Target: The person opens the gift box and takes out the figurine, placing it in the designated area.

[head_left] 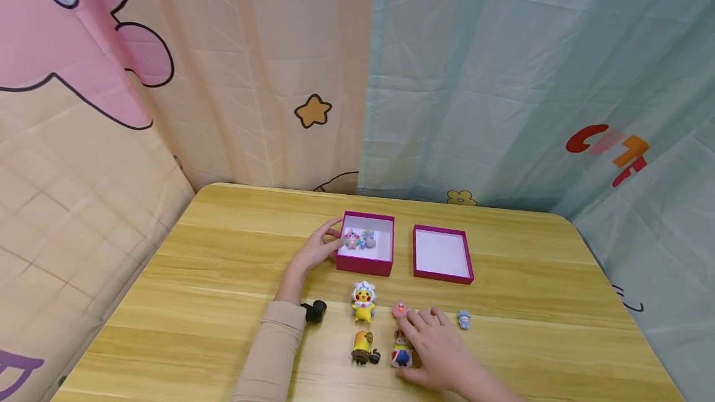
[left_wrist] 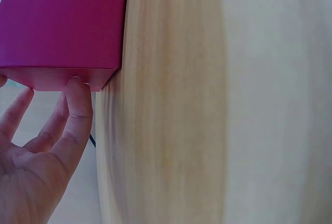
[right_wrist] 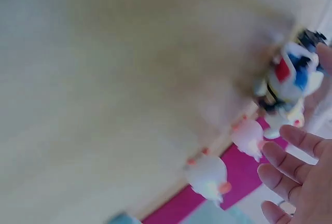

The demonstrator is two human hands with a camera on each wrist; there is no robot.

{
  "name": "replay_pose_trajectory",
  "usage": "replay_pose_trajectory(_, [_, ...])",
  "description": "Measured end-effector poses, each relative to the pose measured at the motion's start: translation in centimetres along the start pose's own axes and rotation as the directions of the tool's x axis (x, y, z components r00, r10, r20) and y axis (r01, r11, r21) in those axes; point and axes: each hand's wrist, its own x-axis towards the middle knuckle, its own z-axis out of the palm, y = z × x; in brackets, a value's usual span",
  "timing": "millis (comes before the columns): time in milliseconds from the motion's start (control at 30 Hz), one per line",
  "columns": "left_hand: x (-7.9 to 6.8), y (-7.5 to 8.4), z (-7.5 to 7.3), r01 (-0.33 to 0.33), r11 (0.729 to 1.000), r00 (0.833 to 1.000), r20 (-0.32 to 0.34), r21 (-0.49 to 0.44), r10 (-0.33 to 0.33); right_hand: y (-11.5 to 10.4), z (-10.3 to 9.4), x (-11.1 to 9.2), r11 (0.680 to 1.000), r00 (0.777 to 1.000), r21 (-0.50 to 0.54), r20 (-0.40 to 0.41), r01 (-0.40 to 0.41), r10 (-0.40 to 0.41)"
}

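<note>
My left hand [head_left: 317, 248] rests its fingertips against the left side of a magenta box [head_left: 364, 265], its fingers extended; the left wrist view has them on the box wall [left_wrist: 62, 27]. Inside the box lie a pink figurine [head_left: 352, 239] and a grey-blue one [head_left: 368, 239]. My right hand [head_left: 438, 346] is spread around a minion figurine in red, white and blue [head_left: 401, 352], thumb on the near side and fingers beyond. In the right wrist view, the fingers stand apart from that figurine [right_wrist: 290, 76]. Two pale pink duck figurines [right_wrist: 249, 138] are near these fingers.
The magenta lid [head_left: 443, 254] lies right of the box. A yellow figurine with a white hood [head_left: 364, 303] and a yellow-brown minion [head_left: 362, 346] stand left of the right hand. A small blue figurine [head_left: 464, 319] is to its right. A black object [head_left: 315, 311] sits by the left sleeve.
</note>
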Motion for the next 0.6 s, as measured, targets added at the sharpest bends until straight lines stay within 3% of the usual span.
replay_pose_trajectory(167, [-0.1,0.0,0.0,0.001,1.000,1.000,-0.004,0.004,-0.001,0.6,-1.7,0.8,0.999,0.998,0.050,-0.058,-0.011,0.014])
replay_pose_trajectory(367, [0.0,-0.1,-0.1,0.006,1.000,1.000,0.000,0.009,-0.006,2.2,-4.4,2.5,1.000,0.988,-0.022,-0.155,-0.020,0.017])
replay_pose_trajectory(600, [0.1,-0.2,0.0,0.008,1.000,1.000,0.002,-0.005,-0.008,3.9,-7.5,4.9,0.996,0.987,-0.079,-0.157,-0.044,0.031])
